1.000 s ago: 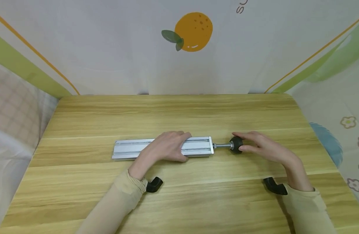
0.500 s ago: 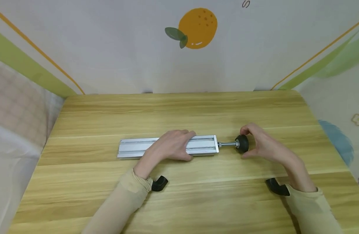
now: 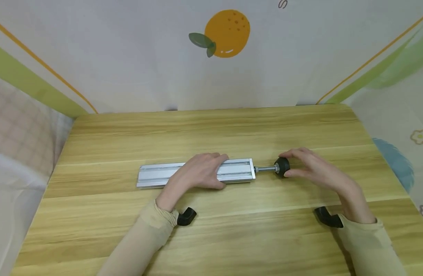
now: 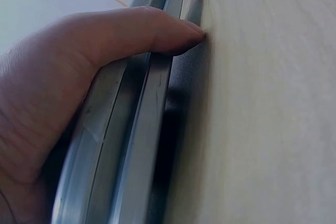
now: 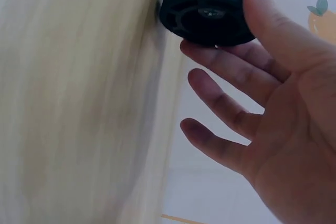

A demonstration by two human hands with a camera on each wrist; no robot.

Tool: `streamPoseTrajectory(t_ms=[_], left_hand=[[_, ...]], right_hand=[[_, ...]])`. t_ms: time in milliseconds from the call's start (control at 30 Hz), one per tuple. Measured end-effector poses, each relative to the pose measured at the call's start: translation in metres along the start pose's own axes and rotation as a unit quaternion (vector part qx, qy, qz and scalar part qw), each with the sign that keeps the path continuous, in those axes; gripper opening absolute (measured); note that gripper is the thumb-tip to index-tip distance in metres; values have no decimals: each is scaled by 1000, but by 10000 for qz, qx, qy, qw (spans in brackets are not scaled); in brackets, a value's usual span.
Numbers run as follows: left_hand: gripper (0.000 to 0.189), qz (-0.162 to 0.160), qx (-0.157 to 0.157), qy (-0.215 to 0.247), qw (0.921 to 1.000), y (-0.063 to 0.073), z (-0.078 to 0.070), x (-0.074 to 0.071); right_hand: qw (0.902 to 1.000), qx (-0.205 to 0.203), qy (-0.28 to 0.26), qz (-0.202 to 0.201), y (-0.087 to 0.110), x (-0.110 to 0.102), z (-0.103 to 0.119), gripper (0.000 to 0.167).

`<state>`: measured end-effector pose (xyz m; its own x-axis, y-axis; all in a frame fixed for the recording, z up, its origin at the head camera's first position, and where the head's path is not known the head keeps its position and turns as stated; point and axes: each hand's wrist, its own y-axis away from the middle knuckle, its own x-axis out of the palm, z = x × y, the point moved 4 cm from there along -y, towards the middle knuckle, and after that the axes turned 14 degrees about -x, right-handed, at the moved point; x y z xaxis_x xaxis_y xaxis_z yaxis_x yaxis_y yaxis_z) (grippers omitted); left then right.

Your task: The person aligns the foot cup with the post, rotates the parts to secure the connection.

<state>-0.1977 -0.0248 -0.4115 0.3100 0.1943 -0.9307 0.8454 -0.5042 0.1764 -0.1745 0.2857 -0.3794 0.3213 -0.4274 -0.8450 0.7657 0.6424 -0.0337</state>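
A silver aluminium profile with long slots lies across the table. My left hand grips it from above, right of its middle; in the left wrist view the thumb bends over the slotted side. From the end plate a threaded rod sticks out to the right, with a black round levelling foot at its end. My right hand pinches that foot between thumb and fingers. The right wrist view shows the foot's hollow underside, the other fingers spread loosely below it.
The wood-grain table runs back to a white curtain printed with an orange. Black angled pieces stick out from both sleeve cuffs. Patterned cloth hangs at the sides.
My right thumb and fingers widened around the foot's rim half a second ago, and sit closer together on it now. My left hand keeps its grip on the profile. The head view shifted slightly.
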Motion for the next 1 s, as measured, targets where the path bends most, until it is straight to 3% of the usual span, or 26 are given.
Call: streamPoseTrajectory(t_ms=[400,567,800,1000], left_hand=[[74,104,-34,45,9999,-4,-1,3],[76,148,-55,48,9999,-4,-1,1],[77,132,-64,20,9999,-2,1,0],[75,111,-78,14,9999,-1,1,2]], right_hand=[[9994,51,-187,293,4,0,-5,59],[9994,-44,-353,-54,1,2,-4,74],[9971,-611,87,-439,-9,4,1,68],[9988,-315,-23,-385,-9,5,1,64]])
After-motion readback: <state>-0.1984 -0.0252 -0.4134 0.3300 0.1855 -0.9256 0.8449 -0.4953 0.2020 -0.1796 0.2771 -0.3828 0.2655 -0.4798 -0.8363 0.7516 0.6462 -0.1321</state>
